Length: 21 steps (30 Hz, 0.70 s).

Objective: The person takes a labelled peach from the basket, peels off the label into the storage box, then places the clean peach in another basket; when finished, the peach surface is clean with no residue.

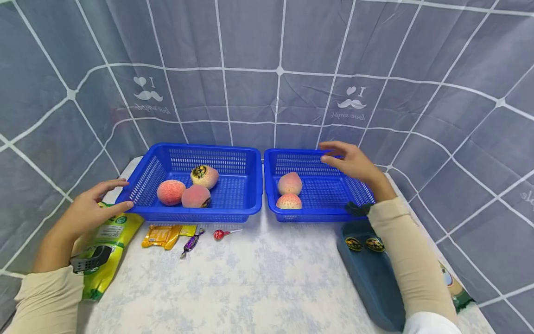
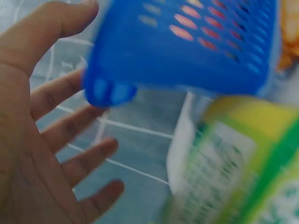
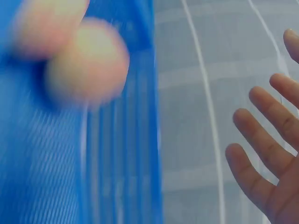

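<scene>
My left hand point(image 1: 89, 206) is at the left end of a blue plastic basket point(image 1: 221, 215), fingers extended and thumb apart, fingertips right at the rim. Three peaches lie in this basket: a reddish peach point(image 1: 171, 192), a peach with a black-and-gold sticker point(image 1: 204, 177) and a darker pink peach point(image 1: 196, 196). My right hand point(image 1: 354, 161) hovers over the back right part of a second blue basket point(image 1: 313, 215), fingers loosely bent around nothing. In that basket, a pale pink peach point(image 1: 289, 183) and a speckled peach point(image 1: 289, 202) touch at its left side.
Beneath my left forearm lies a green-yellow bag point(image 1: 121, 232). Orange-wrapped snacks point(image 1: 162, 236), a purple-wrapped candy point(image 1: 192, 243) and a red lollipop point(image 1: 219, 234) lie before the left basket. A dark teal tray point(image 1: 371, 278) with two gold-black stickers sits under my right forearm.
</scene>
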Each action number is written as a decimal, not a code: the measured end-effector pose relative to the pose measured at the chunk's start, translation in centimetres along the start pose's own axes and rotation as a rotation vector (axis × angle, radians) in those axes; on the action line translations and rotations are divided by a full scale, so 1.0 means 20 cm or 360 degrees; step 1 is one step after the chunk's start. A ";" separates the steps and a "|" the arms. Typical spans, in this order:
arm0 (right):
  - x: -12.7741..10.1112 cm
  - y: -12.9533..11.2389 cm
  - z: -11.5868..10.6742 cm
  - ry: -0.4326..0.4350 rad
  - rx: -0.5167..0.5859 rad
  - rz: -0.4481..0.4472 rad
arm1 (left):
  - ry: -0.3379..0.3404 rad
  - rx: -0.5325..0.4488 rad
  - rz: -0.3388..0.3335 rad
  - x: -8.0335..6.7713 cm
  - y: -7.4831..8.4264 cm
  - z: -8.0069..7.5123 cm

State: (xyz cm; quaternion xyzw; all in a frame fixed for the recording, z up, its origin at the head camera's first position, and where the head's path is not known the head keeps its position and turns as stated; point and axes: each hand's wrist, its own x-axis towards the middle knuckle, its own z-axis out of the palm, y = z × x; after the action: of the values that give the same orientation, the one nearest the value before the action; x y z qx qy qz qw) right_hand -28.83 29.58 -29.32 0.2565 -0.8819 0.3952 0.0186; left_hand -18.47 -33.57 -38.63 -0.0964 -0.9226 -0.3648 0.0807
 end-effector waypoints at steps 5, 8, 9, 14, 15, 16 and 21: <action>0.41 -0.22 0.30 -0.0285 0.0081 -0.0177 | 0.0075 -0.0131 0.0026 -0.04 -0.10 0.02; 0.60 -0.32 0.48 -0.0450 0.0098 -0.0203 | 0.0091 -0.0187 0.0050 -0.05 -0.11 0.04; 0.65 -0.34 0.54 -0.0496 0.0097 -0.0197 | 0.0089 -0.0201 0.0051 -0.05 -0.11 0.04; 0.83 -0.39 0.84 -0.0704 0.0032 -0.0098 | 0.0066 -0.0233 0.0070 -0.05 -0.11 0.07; 0.85 -0.39 0.89 -0.0737 -0.0006 -0.0073 | 0.0066 -0.0236 0.0071 -0.05 -0.11 0.07; 0.87 -0.40 0.93 -0.0772 -0.0029 -0.0042 | 0.0068 -0.0239 0.0076 -0.05 -0.11 0.07; 0.95 -0.44 1.15 -0.0898 -0.0093 0.0056 | 0.0093 -0.0250 0.0076 -0.07 -0.10 0.04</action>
State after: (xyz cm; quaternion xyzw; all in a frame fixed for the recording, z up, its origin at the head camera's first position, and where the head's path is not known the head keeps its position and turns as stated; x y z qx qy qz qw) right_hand -37.32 0.25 -34.61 0.3404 -0.8674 0.2830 -0.2270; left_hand -17.58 -34.66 -40.93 -0.1137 -0.8858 -0.4366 0.1085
